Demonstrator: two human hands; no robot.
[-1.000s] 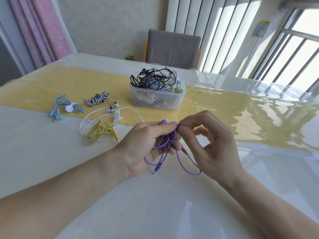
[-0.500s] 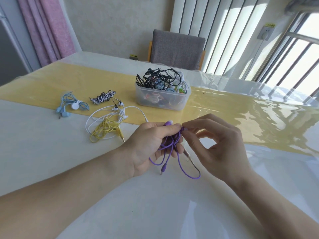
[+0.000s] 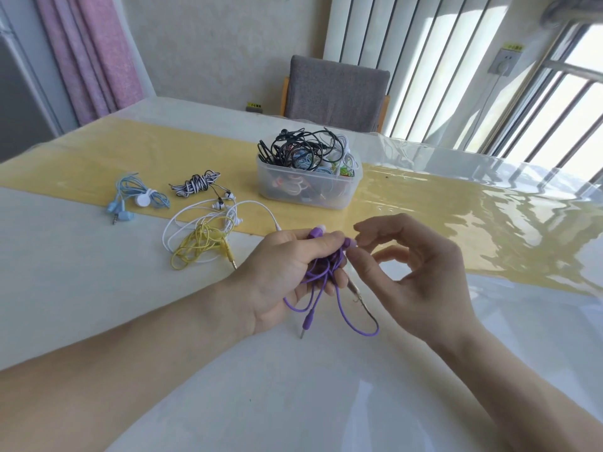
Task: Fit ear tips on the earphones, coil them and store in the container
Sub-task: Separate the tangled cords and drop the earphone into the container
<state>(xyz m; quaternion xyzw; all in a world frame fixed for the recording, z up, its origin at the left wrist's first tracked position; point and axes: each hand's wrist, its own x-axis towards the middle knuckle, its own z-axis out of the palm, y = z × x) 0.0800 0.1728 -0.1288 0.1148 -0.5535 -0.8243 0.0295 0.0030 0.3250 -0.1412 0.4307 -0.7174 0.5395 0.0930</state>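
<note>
My left hand [image 3: 280, 272] grips a bundle of purple earphones [image 3: 321, 282] a little above the table. Their cable loops and jack plug [image 3: 306, 322] hang below my palm. One purple earbud [image 3: 318, 230] sticks up over my fingers. A second earbud [image 3: 349, 243] points right, and my right hand [image 3: 414, 275] pinches its end between thumb and forefinger. The clear plastic container [image 3: 308, 190] stands behind my hands on the yellow runner, heaped with tangled black, white and blue earphones.
Left of the container lie blue earphones [image 3: 137, 199], a black-and-white striped coiled pair [image 3: 195, 185], and loose white earphones [image 3: 212, 220] tangled with yellow ones [image 3: 199, 247]. A grey chair [image 3: 336, 93] stands at the table's far side. Glossy plastic covers the table.
The camera has shifted a little. My right fingers have loosened and spread slightly at the second earbud. My left hand still holds the purple bundle in the same spot.
</note>
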